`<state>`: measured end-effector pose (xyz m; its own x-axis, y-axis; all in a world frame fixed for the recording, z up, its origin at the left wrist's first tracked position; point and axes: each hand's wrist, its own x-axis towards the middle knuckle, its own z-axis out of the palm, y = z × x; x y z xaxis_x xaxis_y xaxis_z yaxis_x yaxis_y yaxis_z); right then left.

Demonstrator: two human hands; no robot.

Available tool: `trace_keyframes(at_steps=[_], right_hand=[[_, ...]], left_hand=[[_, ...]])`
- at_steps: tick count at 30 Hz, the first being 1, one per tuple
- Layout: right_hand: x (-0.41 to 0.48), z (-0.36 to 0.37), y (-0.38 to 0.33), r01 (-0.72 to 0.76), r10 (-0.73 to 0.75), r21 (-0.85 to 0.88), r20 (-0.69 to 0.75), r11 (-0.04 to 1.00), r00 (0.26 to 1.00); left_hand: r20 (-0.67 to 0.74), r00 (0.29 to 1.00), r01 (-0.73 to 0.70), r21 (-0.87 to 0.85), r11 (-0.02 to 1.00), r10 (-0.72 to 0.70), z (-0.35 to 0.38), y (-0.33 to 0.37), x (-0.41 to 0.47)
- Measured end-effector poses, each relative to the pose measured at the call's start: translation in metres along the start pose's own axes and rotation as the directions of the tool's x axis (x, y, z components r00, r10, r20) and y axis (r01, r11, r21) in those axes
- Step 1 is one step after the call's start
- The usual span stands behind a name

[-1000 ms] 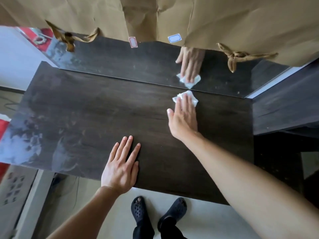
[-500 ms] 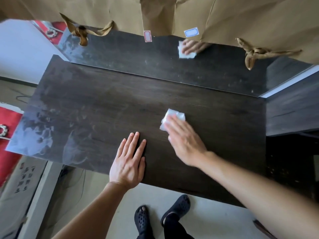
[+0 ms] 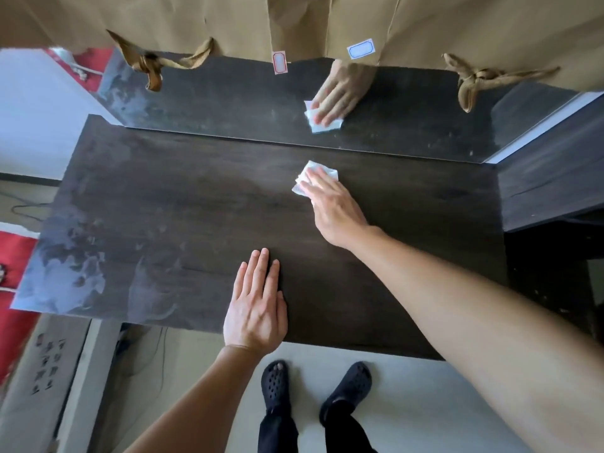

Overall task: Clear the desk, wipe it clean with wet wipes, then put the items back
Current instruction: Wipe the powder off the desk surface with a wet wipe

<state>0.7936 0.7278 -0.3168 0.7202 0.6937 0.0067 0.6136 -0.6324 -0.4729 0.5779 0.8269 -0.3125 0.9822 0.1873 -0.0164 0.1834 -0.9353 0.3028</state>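
Nearest the camera, two black perforated clogs are seen on the pale floor (image 3: 425, 403), one on the left (image 3: 275, 384) and one on the right (image 3: 349, 387), below the desk's front edge. Two bare forearms are stretched out over the dark wood-grain desk (image 3: 179, 204).

The left hand (image 3: 256, 308) is laid flat, palm down, at the front edge of the desk, near its middle. Its fingers are kept straight and close together, and nothing is held in it.

Pale, cloudy streaks (image 3: 65, 273) are spread over the desk's left end.

Farther in, toward the back of the desk and right of centre, the right hand (image 3: 333, 210) is placed palm down with its fingers extended. One white wet wipe (image 3: 310, 168), crumpled, is pressed onto the desk under the fingertips; it is not gripped, and its far corners are left showing beyond the fingers.

At the desk's right end, a second dark surface (image 3: 549, 178) is set alongside.

Behind the desk a mirror (image 3: 212, 103) is mounted, in which one reflection (image 3: 333, 99) of the right hand and its wipe is seen. The upper part of the mirror is covered with brown paper (image 3: 163, 21). Two knotted paper ties are hung from it, one at the left (image 3: 150, 63) and one at the right (image 3: 474, 80), and between them two small labels are stuck: one red-bordered (image 3: 278, 62), one blue-bordered (image 3: 360, 49).
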Motion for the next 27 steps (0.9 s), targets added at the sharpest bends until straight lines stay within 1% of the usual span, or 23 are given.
trace_keyframes(at_steps=[1,3,4,6,10,13,15,17,19,21,23,24,25,26,27], right_hand=[[0.002,0.005,-0.009,0.007,-0.007,-0.007,-0.006,1.000,1.000],[-0.021,0.013,-0.022,0.070,-0.070,-0.018,-0.017,0.997,0.997],[-0.043,0.016,-0.026,0.097,-0.098,-0.017,-0.023,0.995,0.995],[-0.100,0.023,-0.033,0.100,-0.100,-0.001,-0.025,0.995,0.995],[-0.211,0.037,-0.069,-0.030,0.031,0.024,-0.045,0.999,0.999],[-0.257,0.034,-0.071,-0.173,0.171,-0.012,-0.079,0.985,0.982],[-0.280,0.023,-0.050,-0.317,0.309,-0.033,-0.144,0.948,0.940],[-0.301,0.007,-0.024,-0.457,0.436,-0.052,-0.217,0.888,0.873],[-0.319,-0.009,0.002,-0.575,0.547,-0.052,-0.249,0.816,0.799],[-0.327,-0.026,0.028,-0.667,0.633,-0.043,-0.277,0.744,0.723],[-0.324,-0.043,0.047,-0.736,0.710,0.010,-0.272,0.677,0.650],[-0.320,-0.049,0.053,-0.757,0.734,0.027,-0.267,0.653,0.624],[-0.315,-0.052,0.056,-0.768,0.745,0.024,-0.261,0.641,0.614],[-0.309,-0.054,0.056,-0.761,0.736,0.012,-0.264,0.649,0.623],[-0.302,-0.052,0.054,-0.731,0.701,-0.007,-0.280,0.682,0.656]], left_hand=[[-0.006,1.000,-0.005,-0.007,1.000,0.005,0.001,-0.001,0.000],[-0.012,1.000,-0.019,-0.020,1.000,0.018,0.003,-0.004,-0.001],[-0.012,1.000,-0.026,-0.022,0.999,0.025,0.003,-0.005,-0.002],[0.000,0.999,-0.033,-0.015,0.999,0.033,0.003,-0.006,-0.002],[0.038,0.998,-0.041,0.001,0.999,0.041,0.002,-0.007,-0.002],[0.064,0.998,-0.028,0.011,1.000,0.027,0.001,-0.005,-0.002],[0.076,0.997,-0.012,0.030,0.999,0.010,-0.001,-0.002,-0.002],[0.099,0.995,-0.024,0.057,0.998,0.018,-0.003,0.001,-0.005],[0.133,0.990,-0.060,0.076,0.995,0.050,-0.006,0.007,-0.012],[0.177,0.979,-0.123,0.098,0.988,0.104,-0.010,0.015,-0.018],[0.233,0.960,-0.186,0.121,0.975,0.155,-0.013,0.026,-0.022],[0.258,0.950,-0.212,0.128,0.969,0.173,-0.013,0.031,-0.023],[0.273,0.943,-0.232,0.129,0.964,0.190,-0.012,0.037,-0.023],[0.278,0.939,-0.245,0.125,0.961,0.203,-0.012,0.045,-0.022],[0.285,0.935,-0.252,0.119,0.960,0.210,-0.012,0.052,-0.020]])
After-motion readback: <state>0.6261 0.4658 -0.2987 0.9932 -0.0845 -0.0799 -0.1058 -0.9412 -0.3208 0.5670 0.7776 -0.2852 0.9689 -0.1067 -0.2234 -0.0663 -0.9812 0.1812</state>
